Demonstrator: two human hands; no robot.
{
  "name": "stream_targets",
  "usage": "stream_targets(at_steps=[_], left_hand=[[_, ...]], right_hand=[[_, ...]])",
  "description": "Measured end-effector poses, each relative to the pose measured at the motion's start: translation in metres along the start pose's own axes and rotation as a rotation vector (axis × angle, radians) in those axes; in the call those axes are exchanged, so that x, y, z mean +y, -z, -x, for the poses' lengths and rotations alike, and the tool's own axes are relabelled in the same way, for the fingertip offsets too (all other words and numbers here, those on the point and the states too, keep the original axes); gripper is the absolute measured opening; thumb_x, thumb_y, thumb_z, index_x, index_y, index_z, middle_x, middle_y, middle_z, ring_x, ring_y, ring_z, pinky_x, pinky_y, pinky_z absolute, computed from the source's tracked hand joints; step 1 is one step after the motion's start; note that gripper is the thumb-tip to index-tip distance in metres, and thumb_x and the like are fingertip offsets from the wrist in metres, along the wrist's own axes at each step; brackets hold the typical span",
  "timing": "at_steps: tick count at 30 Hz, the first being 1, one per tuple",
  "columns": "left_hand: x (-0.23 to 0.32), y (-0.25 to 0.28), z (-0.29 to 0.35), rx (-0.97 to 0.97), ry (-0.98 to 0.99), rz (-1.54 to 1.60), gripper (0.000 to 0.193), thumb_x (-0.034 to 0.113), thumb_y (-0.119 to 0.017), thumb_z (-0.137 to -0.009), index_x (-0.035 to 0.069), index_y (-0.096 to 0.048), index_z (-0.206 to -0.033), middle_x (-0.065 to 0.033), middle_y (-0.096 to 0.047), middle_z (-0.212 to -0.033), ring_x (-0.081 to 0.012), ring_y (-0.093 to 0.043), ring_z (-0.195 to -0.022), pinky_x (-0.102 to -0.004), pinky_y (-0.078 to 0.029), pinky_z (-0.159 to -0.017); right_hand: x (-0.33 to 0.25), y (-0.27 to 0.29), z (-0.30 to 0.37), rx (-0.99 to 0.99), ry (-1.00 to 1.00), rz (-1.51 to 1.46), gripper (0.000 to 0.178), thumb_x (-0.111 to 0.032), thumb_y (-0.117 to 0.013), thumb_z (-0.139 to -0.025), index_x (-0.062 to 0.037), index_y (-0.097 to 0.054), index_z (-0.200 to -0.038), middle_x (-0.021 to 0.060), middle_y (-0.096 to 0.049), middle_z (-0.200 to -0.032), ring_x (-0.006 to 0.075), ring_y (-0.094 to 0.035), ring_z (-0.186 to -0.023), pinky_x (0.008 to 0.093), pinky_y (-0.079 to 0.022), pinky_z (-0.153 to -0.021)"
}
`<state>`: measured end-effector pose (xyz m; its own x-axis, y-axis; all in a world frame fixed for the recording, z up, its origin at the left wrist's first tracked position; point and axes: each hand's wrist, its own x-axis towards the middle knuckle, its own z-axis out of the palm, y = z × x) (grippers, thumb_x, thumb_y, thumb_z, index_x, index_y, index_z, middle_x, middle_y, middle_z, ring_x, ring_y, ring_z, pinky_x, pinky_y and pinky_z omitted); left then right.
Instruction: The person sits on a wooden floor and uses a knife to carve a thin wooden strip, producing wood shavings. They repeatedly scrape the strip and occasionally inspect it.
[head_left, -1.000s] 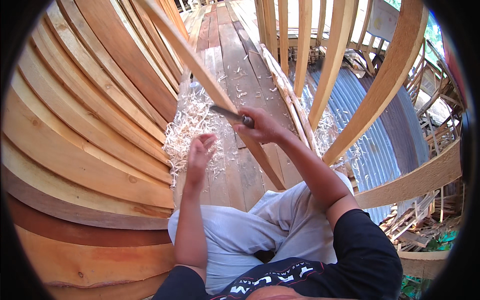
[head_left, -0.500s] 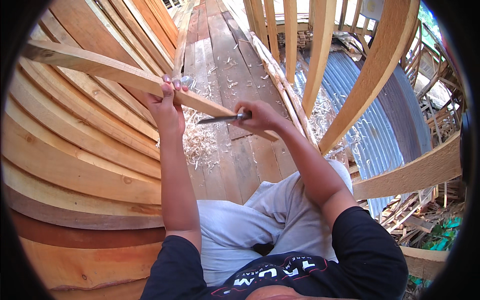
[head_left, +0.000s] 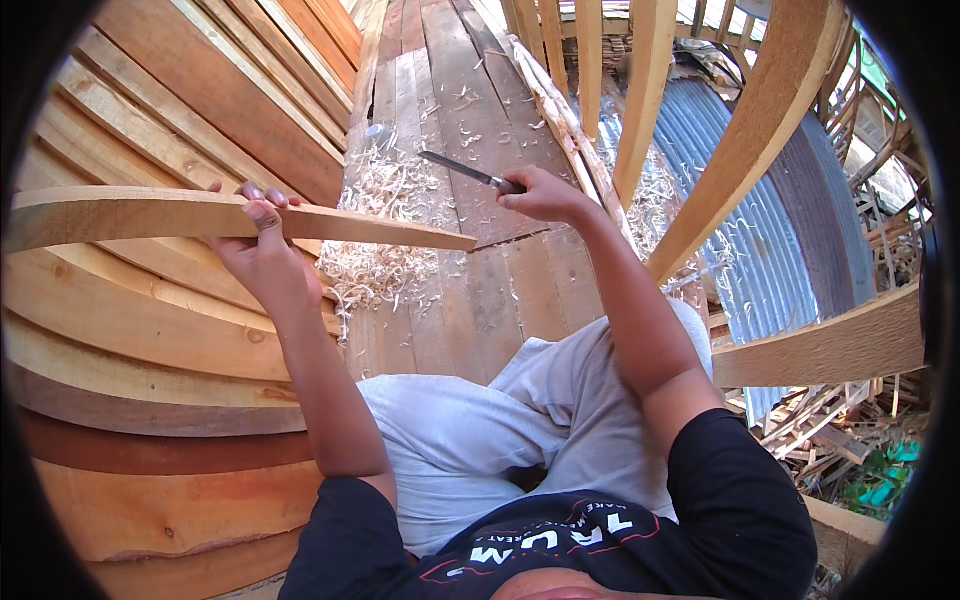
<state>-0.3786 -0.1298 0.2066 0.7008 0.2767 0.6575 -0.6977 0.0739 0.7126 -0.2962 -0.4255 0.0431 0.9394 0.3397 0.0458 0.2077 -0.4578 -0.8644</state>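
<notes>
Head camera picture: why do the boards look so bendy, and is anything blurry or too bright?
Head view: the fisheye lens curves the wooden boards near the rim; head view: daylight whitens patches at upper right, beyond the corrugated sheet; head view: the knife in the right hand looks fairly crisp.

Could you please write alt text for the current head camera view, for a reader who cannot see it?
A person's left hand grips a long wooden strip, while the right hand holds a knife clear of it. Pale curled shavings lie on the plank floor between boards on the left and upright posts on the right.
</notes>
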Motion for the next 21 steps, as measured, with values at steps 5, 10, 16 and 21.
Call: stream_targets(at_steps=[5,10,16,21], left_hand=[[-0.013,0.011,0.008,0.093,0.023,-0.061,0.046,0.012,-0.059,-0.096,0.010,-0.033,-0.134,-0.0030,-0.051,-0.098,-0.0170,-0.052,-0.087,-0.0397,-0.048,-0.088],[-0.007,0.009,0.008,0.118,0.087,0.066,0.044,0.008,-0.056,-0.097,0.009,-0.033,-0.134,-0.0041,-0.052,-0.100,-0.0155,-0.054,-0.088,-0.0373,-0.050,-0.088],[-0.022,0.034,-0.005,-0.028,-0.011,-0.099,0.024,0.010,-0.057,-0.096,0.006,-0.046,-0.117,-0.0048,-0.056,-0.085,-0.0160,-0.060,-0.079,-0.0382,-0.053,-0.081],[-0.018,0.030,0.000,-0.058,-0.017,0.318,0.016,0.000,-0.056,-0.087,0.008,-0.044,-0.094,-0.0069,-0.056,-0.070,-0.0154,-0.056,-0.056,-0.0313,-0.052,-0.056]], right_hand=[[-0.026,-0.046,-0.001,0.026,-0.019,0.268,0.028,-0.003,-0.054,-0.078,0.0004,-0.059,-0.105,0.0217,-0.064,-0.090,0.0337,-0.063,-0.083,0.0415,-0.048,-0.075],[-0.072,-0.096,0.011,0.042,-0.107,-0.009,0.022,-0.012,-0.059,-0.087,0.0012,-0.058,-0.105,0.0228,-0.064,-0.090,0.0353,-0.063,-0.084,0.0430,-0.048,-0.075],[-0.086,-0.109,0.015,0.156,-0.092,0.011,0.023,-0.017,-0.059,-0.091,0.0044,-0.058,-0.099,0.0245,-0.064,-0.086,0.0373,-0.064,-0.083,0.0448,-0.048,-0.073],[-0.081,-0.112,0.012,0.105,-0.117,0.063,0.021,-0.017,-0.059,-0.092,0.0041,-0.058,-0.096,0.0240,-0.063,-0.084,0.0375,-0.062,-0.081,0.0453,-0.047,-0.071]])
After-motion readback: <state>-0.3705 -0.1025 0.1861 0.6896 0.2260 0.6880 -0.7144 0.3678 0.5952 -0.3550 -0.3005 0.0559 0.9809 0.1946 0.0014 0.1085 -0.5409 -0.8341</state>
